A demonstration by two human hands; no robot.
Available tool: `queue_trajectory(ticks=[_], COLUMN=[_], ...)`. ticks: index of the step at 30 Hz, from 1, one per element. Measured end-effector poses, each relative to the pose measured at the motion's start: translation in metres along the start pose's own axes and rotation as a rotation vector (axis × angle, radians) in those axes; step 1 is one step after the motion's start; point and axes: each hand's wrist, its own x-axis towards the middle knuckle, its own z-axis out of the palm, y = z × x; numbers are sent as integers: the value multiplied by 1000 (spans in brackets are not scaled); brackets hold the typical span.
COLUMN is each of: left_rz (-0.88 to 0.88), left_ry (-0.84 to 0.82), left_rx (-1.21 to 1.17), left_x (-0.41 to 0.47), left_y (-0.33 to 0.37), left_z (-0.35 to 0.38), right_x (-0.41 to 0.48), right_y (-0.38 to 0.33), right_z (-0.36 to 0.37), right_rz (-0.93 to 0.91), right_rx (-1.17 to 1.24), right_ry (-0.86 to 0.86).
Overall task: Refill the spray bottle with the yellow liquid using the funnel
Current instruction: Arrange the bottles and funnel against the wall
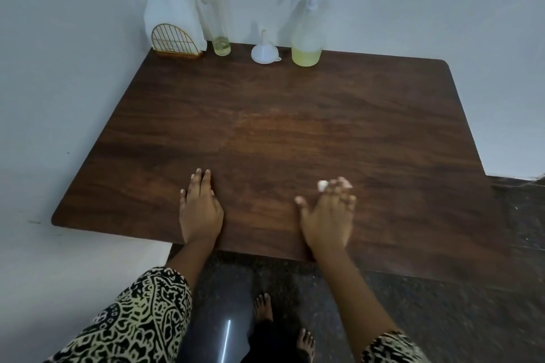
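Wooden tabletop (265, 132), far edge, left to right:
- wire napkin holder (174, 40) with white napkins
- tall clear bottle (213, 18), purple cap, a little yellow liquid at the bottom
- white funnel (264, 51), standing mouth down, spout up
- spray bottle (306, 35), upright, trigger head on, yellow liquid in its lower part

Near edge:
- left hand (200, 212), flat on the wood, fingers straight, holding nothing
- right hand (327, 218), blurred, fingers spread, holding nothing
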Motion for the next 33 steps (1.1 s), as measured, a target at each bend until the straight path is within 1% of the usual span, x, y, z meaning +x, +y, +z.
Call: queue_trajectory(ticks=[1, 3, 4, 5, 7, 8, 9, 10, 12, 13, 14, 15, 17, 19, 20, 21, 23, 25, 27, 29, 30, 31, 33], left_rz=[-9, -37, -54, -68, -82, -85, -88, -93, -114, -126, -136, -141, -137, -135, -132, -128, -130, -143, -171, -208, -225, -237, -247], left_ry=[-5, -5, -7, -10, -19, -24, -28, -32, -44, -51, -58, -64, -72, -90, -99, -105, -106, -103, -95, -88, -87, -88, -93], left_rx=[3, 2, 8, 17, 30, 37, 47, 55, 72, 80, 90, 100, 121, 133, 139, 145, 150, 152, 144, 125, 118, 116, 118], left_x=[-6, -16, -21, -24, -29, -30, -32, -33, -39, -43, -48, -52, -59, -61, -62, -62, -61, -63, -64, -66, -68, -71, -76], left_y=[2, 3, 4, 5, 6, 7, 8, 10, 14, 16, 19, 21, 24, 23, 23, 23, 23, 25, 29, 35, 39, 43, 51], left_z=[1, 1, 1, 0, 0, -1, -1, -1, 0, 2, 3, 5, 6, 5, 5, 5, 4, 5, 6, 7, 9, 11, 15], right_x=[-11, -43, -57, -64, -63, -57, -49, -40, -29, -28, -31, -37, -56, -85, -96, -101, -99, -88, -77, -71, -70, -71, -76], right_y=[-19, -55, -64, -62, -31, -7, 21, 48, 83, 85, 78, 62, 21, -13, -18, -12, 22, 75, 122, 133, 125, 111, 70], right_z=[6, 19, 22, 22, 13, 9, 6, -1, -15, -17, -16, -13, 1, 16, 17, 17, 8, 2, -10, -19, -19, -16, -7], right_rz=[-120, -396, -467, -485, -400, -322, -221, -104, 85, 143, 154, 116, -95, -347, -420, -453, -408, -236, -31, 97, 115, 90, -83], right_rx=[25, -15, -44, -61, -78, -96, -116, -135, -133, -117, -106, -81, -24, -41, -55, -66, -84, -132, -161, -122, -95, -75, -45], right_ry=[-35, -126, -150, -165, -173, -135, -61, -27, -31, -43, -47, -47, -52, -109, -133, -144, -137, -46, 8, -3, -29, -29, -26])
